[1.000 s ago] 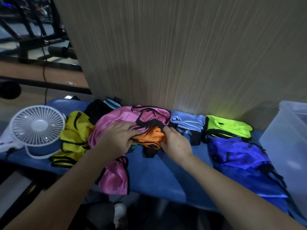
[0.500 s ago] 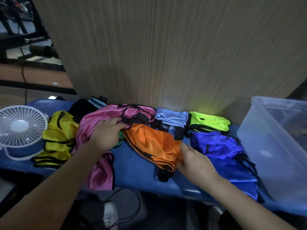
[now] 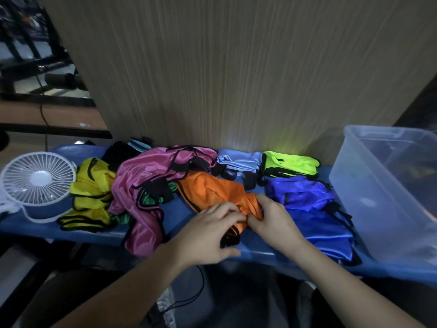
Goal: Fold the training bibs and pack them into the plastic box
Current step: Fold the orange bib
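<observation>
Two hands meet at the near edge of a long blue bench (image 3: 179, 217) that stands against a tall wood-grain wall panel (image 3: 236, 72). At the right end of the bench sits a big clear plastic box (image 3: 369, 185), open on top. I cannot tell what, if anything, lies inside it, since its walls are cloudy.

Bibs lie in a row along the bench. A pink bib (image 3: 142, 183) is the biggest heap, and part of it hangs over the front edge. A dark blue bib (image 3: 307, 204) spreads out just beside the box. The orange bib (image 3: 212, 190) lies in the middle, between the pink one and the dark blue one. A yellow bib (image 3: 92, 192) is bunched up left of the pink one. At the back by the wall sit a neon green bib (image 3: 289, 163), folded, and a light blue bib (image 3: 238, 160). A bit of green cloth (image 3: 151, 200) peeks out under the pink one.

A white fan (image 3: 37, 181) stands at the left end, touching the yellow bib.

The left hand (image 3: 208, 233) has its fingers curled on the near end of the orange bib. The right hand (image 3: 272, 218) pinches the same end, bunching the cloth. Both hands touch each other there.
</observation>
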